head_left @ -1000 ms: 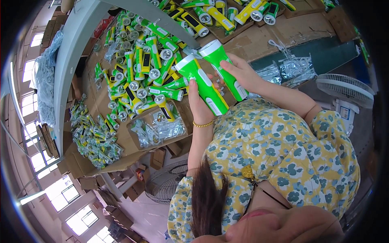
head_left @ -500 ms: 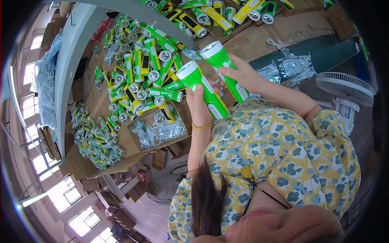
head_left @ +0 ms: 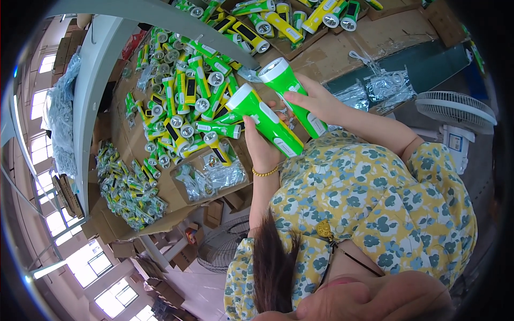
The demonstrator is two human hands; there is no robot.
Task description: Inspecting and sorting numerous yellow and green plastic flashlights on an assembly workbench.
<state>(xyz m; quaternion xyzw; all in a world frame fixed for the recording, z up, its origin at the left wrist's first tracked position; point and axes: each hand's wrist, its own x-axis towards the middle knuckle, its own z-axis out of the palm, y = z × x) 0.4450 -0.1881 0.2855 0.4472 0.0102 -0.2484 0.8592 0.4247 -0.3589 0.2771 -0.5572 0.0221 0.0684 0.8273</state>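
My left hand [head_left: 261, 145], with a beaded bracelet at the wrist, is wrapped round a green and yellow flashlight [head_left: 266, 124]. Its thumb lies along the green body near the white head. In my right hand [head_left: 317, 101] is a second green flashlight [head_left: 294, 94], gripped with the thumb across its upper side. The two flashlights tilt the same way, side by side, heads toward the upper left. Part of the left hand's fingers is hidden behind its flashlight. Beyond them lies a large heap of green and yellow flashlights [head_left: 188, 92].
A cardboard box [head_left: 243, 172] beside my left wrist holds clear plastic packets. Bagged small items [head_left: 128, 187] pile up at the left. A grey metal post [head_left: 96, 64] arches over the table. White cables in plastic bags [head_left: 388, 85] lie at the right, near a white fan [head_left: 455, 109].
Both flashlights have shifted slightly left in my hands. The left thumb has slid a little along its flashlight, and both hands keep their hold.
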